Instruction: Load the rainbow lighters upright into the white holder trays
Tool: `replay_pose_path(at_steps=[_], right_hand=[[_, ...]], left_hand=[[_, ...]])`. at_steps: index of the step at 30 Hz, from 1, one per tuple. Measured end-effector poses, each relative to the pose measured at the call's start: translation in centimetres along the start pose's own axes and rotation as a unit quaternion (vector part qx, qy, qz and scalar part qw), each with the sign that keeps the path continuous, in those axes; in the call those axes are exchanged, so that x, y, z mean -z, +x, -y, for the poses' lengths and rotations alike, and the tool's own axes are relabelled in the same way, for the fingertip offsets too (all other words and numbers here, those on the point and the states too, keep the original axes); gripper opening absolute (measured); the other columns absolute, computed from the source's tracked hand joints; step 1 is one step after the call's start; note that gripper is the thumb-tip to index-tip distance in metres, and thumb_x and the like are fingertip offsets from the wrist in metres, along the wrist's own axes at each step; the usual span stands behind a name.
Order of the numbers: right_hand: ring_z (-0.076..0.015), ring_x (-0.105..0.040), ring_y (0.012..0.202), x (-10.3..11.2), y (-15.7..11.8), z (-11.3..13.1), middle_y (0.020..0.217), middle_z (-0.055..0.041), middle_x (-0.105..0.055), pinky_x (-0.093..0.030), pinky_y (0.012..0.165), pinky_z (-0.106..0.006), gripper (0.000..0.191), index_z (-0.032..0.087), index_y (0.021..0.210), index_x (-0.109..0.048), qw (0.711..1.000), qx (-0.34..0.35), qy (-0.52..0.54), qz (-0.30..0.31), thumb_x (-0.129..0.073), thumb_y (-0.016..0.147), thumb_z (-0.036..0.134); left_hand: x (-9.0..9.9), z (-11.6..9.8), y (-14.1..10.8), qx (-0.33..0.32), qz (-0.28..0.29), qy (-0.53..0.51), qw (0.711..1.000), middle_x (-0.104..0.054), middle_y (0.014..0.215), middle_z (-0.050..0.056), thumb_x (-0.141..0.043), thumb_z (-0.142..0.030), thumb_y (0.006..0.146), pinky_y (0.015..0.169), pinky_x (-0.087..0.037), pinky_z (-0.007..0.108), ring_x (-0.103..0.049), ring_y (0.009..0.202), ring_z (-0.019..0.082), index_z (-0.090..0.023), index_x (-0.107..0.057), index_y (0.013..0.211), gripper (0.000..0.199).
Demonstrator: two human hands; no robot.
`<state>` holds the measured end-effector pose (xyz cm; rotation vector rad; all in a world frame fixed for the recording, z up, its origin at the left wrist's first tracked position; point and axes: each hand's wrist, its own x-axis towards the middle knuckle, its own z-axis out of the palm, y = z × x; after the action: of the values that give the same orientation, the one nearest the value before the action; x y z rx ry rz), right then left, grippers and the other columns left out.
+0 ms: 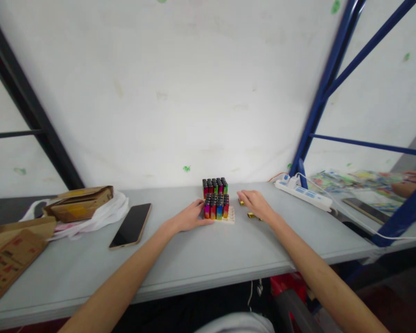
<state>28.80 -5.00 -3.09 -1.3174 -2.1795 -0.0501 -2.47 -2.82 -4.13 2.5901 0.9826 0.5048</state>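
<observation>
Several lighters (216,206), multicoloured with black tops, stand upright in rows in a pale slotted tray (230,215). My left hand (190,217) holds the tray's left side, thumb along its front and fingers curved behind. Right of the tray, my right hand (254,203) rests low over the table with its fingers closed about a small yellow-and-black piece (241,202), mostly covered. A similar piece (253,216) lies under the wrist. Behind the tray stands a second block of black-topped lighters (215,186).
On the left lie a phone (131,225), a white plastic bag (116,208) and cardboard boxes (79,203). A power strip (303,194) with a cable sits at right, by a blue metal frame (315,106). Beyond it, another person's hand (411,185) shows near colourful packets (360,182).
</observation>
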Motion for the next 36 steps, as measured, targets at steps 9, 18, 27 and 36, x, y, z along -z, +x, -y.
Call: replay_pose_path(at_steps=[9, 18, 27, 36], right_hand=[[-0.0287, -0.064, 0.112, -0.1, 0.0, -8.1, 0.118, -0.0198, -0.070, -0.045, 0.103, -0.040, 0.030, 0.012, 0.116, -0.072, 0.990, -0.074, -0.075, 0.092, -0.051, 0.100, 0.026], [-0.0255, -0.067, 0.082, -0.2, -0.3, -8.9, 0.091, -0.0102, -0.074, -0.050, 0.077, -0.036, 0.008, 0.021, 0.087, -0.063, 0.990, -0.129, 0.007, 0.051, -0.063, 0.092, 0.027], [-0.0196, -0.055, 0.062, 0.7, 0.8, -6.0, 0.064, -0.0015, -0.061, -0.041, 0.061, -0.031, 0.042, 0.019, 0.090, -0.064, 0.966, -0.173, 0.127, -0.147, -0.059, 0.089, 0.061], [-0.0137, -0.054, 0.059, 0.3, 0.8, 0.4, 0.072, 0.0038, -0.055, -0.050, 0.058, -0.028, 0.047, 0.026, 0.092, -0.048, 0.851, -0.138, 0.503, -0.058, -0.053, 0.090, 0.073]], left_hand=[[0.1, -0.2, 0.0, -0.006, -0.004, 0.005, 1.000, -0.060, 0.131, 0.013, -0.063, -0.067, 0.087, 0.113, -0.043, 0.040, -0.056, 0.123, 0.032, -0.018, -0.068, 0.115, 0.057], [0.1, -0.3, 0.0, 0.003, 0.007, 0.012, 1.000, -0.058, 0.134, 0.014, -0.063, -0.065, 0.089, 0.115, -0.042, 0.040, -0.056, 0.124, 0.032, -0.016, -0.066, 0.120, 0.058], [0.1, -0.2, 0.1, -0.001, 0.010, 0.005, 1.000, -0.058, 0.133, 0.014, -0.062, -0.066, 0.088, 0.115, -0.041, 0.042, -0.055, 0.124, 0.032, -0.017, -0.067, 0.114, 0.055], [-0.3, 0.3, 0.1, -0.023, 0.001, -0.002, 1.000, -0.058, 0.134, 0.013, -0.064, -0.065, 0.088, 0.115, -0.040, 0.041, -0.053, 0.126, 0.031, -0.018, -0.064, 0.126, 0.060]])
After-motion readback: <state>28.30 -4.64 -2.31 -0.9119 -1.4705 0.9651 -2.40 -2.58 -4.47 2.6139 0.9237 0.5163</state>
